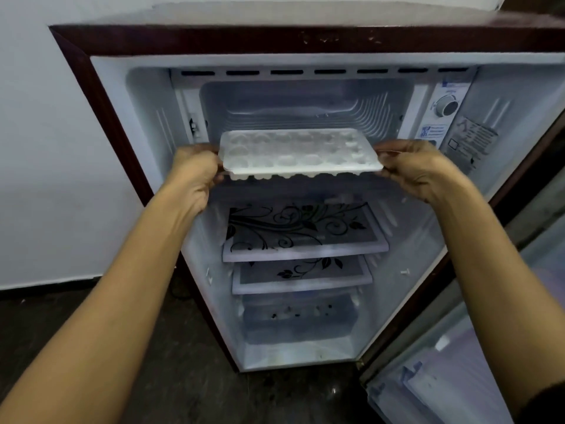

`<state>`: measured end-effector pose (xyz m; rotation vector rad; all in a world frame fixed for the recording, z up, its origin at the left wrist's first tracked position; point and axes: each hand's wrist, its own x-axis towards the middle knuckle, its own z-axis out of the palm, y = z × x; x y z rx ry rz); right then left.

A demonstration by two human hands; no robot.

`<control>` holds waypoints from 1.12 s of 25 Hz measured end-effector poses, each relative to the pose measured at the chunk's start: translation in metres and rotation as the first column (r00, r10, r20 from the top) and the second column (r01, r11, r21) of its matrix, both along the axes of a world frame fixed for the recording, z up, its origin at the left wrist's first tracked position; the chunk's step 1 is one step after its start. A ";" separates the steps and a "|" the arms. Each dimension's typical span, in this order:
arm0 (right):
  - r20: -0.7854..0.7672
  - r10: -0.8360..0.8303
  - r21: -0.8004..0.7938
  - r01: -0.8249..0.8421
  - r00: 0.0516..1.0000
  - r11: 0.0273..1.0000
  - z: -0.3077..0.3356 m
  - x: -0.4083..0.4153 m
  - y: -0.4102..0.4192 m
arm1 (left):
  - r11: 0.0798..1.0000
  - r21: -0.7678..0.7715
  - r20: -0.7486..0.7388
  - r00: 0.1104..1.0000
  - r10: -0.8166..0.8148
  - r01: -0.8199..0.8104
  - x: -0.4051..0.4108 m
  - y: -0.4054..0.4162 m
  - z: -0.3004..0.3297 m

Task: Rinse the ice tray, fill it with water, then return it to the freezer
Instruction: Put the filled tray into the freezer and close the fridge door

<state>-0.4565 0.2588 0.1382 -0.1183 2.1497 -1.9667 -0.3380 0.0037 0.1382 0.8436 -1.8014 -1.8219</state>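
The door [477, 362] runs off the right edge. Print on the stickers [472, 139] beside the dial [447, 106] is too blurred to read. Whether the tray [301, 153] holds water is unclear. Fingertips of each hand [195, 169] hide beneath its rim.

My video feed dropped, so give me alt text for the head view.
Both hands, left hand and right hand, hold a white plastic ice tray level by its short ends at the mouth of the freezer compartment in an open small maroon fridge. Two floral-printed glass shelves sit below.
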 end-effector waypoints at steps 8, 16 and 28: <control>-0.038 -0.009 -0.028 0.008 0.999 1.000 0.001 -0.055 -0.035 | 0.998 0.069 -0.145 0.989 0.004 0.007 -0.065 -0.015 -0.008; -0.073 0.019 -0.048 -0.022 0.997 0.999 -0.002 -0.082 -0.057 | 0.996 0.071 -0.183 0.982 -0.034 0.048 -0.122 -0.040 -0.016; -0.014 0.015 -0.068 -0.016 1.000 0.998 -0.011 -0.102 -0.076 | 0.988 0.149 -0.244 0.967 0.071 -0.034 -0.146 -0.052 -0.031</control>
